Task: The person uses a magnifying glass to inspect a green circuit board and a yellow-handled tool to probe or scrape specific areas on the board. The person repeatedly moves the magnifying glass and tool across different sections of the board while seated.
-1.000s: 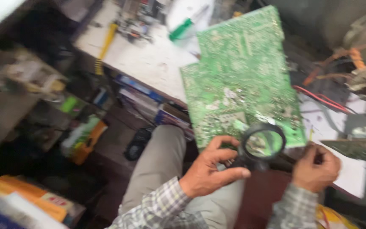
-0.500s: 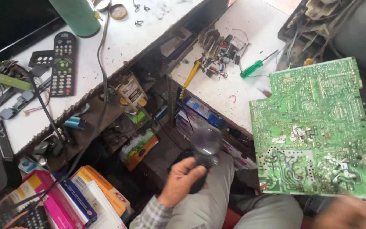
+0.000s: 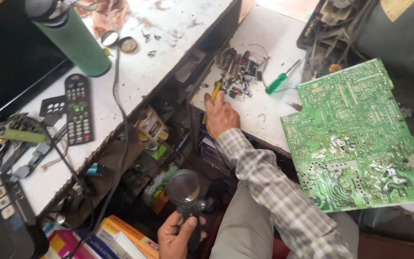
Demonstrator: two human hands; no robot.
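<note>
On the white, scuffed counter (image 3: 274,115) lay a large green circuit board (image 3: 360,139) — flat, rectangular, its solder side dense with pale tracks. Further left stood a matte green cylinder bottle (image 3: 75,45) and a slim black remote (image 3: 78,109). The right hand (image 3: 220,115), in a plaid sleeve, reached to the counter's edge, fingertips touching a yellow-handled tool (image 3: 215,90) beside a heap of small components (image 3: 238,72); whether that grip was pressed together around it I cannot tell. Low down, the left hand (image 3: 177,235) had its grip wrapped round the black handle of a round magnifying glass (image 3: 183,188) — lens just above the knuckles.
</note>
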